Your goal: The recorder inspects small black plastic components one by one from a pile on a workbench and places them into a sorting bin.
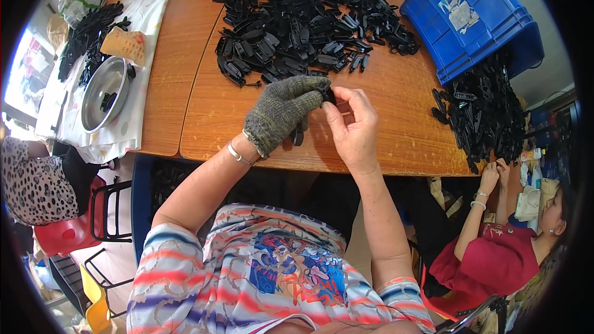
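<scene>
My left hand (281,114), in a grey-green knitted glove, is closed round a small black plastic part (328,95) above the table's near edge. From the right, my bare right hand (357,125) pinches the same part between thumb and fingertips. Most of the part is hidden by my fingers, so its exact kind does not show. Another black piece (298,137) pokes out below the gloved palm. Just beyond both hands spreads a large heap of similar black plastic parts (291,25), long and narrow in shape.
A blue plastic crate (479,9) lies tipped at the right, with more black parts (486,111) spilling out. On the left, a metal bowl (90,106) and a paper piece (127,45) rest on a white cloth (148,15). A co-worker in red (495,260) sits at the right.
</scene>
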{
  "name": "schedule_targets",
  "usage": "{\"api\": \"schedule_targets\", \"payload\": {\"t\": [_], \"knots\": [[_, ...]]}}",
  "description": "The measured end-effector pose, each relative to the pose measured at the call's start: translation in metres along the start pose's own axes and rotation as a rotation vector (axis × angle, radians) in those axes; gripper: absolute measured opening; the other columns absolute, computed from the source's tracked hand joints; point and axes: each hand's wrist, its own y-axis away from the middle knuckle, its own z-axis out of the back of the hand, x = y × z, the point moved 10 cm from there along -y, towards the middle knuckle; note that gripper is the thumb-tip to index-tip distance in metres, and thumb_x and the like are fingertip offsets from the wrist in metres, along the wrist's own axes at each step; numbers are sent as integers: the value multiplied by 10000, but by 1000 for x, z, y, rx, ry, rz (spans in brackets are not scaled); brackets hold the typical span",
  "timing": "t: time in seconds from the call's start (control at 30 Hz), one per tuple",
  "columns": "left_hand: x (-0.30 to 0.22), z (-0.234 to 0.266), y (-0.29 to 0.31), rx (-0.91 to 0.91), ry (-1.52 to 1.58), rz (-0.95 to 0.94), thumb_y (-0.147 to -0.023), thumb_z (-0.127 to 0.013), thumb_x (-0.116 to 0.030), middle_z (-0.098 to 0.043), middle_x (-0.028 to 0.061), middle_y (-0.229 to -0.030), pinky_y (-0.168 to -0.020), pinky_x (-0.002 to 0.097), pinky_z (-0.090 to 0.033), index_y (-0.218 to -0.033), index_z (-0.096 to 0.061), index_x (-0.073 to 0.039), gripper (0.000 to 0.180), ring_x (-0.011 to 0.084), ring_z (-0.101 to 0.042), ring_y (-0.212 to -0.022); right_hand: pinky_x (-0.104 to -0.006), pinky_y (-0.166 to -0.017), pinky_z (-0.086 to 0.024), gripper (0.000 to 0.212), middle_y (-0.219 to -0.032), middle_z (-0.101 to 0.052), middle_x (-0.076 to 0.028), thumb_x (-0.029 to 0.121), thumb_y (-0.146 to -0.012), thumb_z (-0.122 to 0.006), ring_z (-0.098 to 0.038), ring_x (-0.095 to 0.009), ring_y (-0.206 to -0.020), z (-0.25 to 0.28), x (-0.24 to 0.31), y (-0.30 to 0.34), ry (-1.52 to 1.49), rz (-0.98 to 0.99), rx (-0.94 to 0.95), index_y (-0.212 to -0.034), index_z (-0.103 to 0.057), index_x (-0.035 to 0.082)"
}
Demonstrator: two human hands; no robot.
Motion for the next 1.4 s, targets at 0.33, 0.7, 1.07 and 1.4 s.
{"api": "schedule_targets", "payload": {"t": [0.33, 0.7, 1.07, 1.4], "knots": [[-8, -7, 11, 32, -26, -149, -1058, -526, -274, -680, 37, -890, -381, 219, -383, -1152, -644, -45, 275, 65, -499, -454, -335, -607, -533, 425, -991, -590, -103, 110, -821, -815, -649, -249, -691, -8, 20, 16, 238, 131, -100, -1171, -585, 38], [-11, 16, 45, 112, -41, -138, -1052, -507, -346, -631, 55, -779, -568, 293, -472, -903, -629, -40, 362, 124, -579, -609, -385, -578, -526, 457, -816, -673, -112, 308, -914, -760, -681, -280, -636, -64, 27, 35, -103, -50, 144, -1200, -528, 38], [-6, 182, 193, 39, -1244, 307, -871, -691, -299, -735, 114, -912, -785, 368, -554, -1024, -749, -79, 274, 253, -708, -837, -369, -680, -563, 182, -966, -666, -114, 106, -885, -728, -701, -262, -779, 10, -32, -39, 373, 40, 123, -1047, -681, 38], [-39, 106, 151, 272, -1013, 108, -860, -759, -201, -749, 85, -913, -792, 344, -561, -1047, -765, -72, 227, 230, -719, -854, -472, -839, -559, 342, -1146, -604, -126, 11, -883, -621, -667, -363, -985, -5, -69, -84, 914, 143, 298, -1205, -666, 117]]}}
